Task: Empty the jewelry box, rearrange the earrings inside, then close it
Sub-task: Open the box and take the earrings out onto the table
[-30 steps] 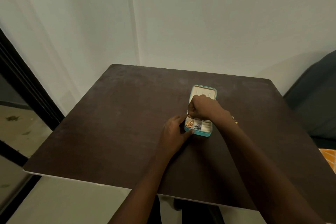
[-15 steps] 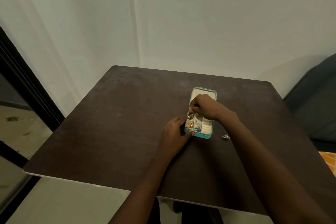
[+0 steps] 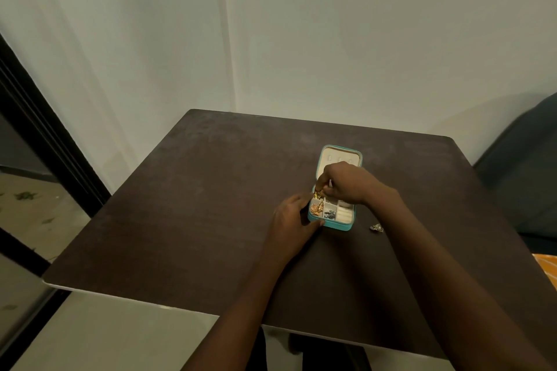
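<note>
Just ahead of both hands: teal jewelry box (image 3: pixel 334 221), lid swung open and lying back, pale lining up, resting on dark brown surface (image 3: pixel 180 205). Left hand (image 3: pixel 291 224) pressed against near-left corner of box, thumb along front wall, fingers curled toward left side, bracing it without pinching anything. Right hand (image 3: pixel 346 182) poised above box's far-left part, fingertips drawn together on a small gold earring (image 3: pixel 318 190), held just above the compartments. Directly below that pinch, beside left thumb: more gold earrings (image 3: pixel 316 208) heaped in near-left compartment. Next to them, toward the right hand's wrist: dark bluish earrings (image 3: pixel 330 214) in middle compartment. Beyond those, under right wrist: pale padded section, contents too small to tell. Open lid (image 3: pixel 339 156) showing beyond right knuckles, three small oval marks on lining. On the surface to the right of the box, just beside right forearm: small silvery piece (image 3: pixel 376 228), apart from box, detail blurred. Farther right of right arm: dark upholstered seat (image 3: pixel 524 178) at surface's edge. Far left of left arm: black door frame (image 3: pixel 45 135) against pale wall.
</note>
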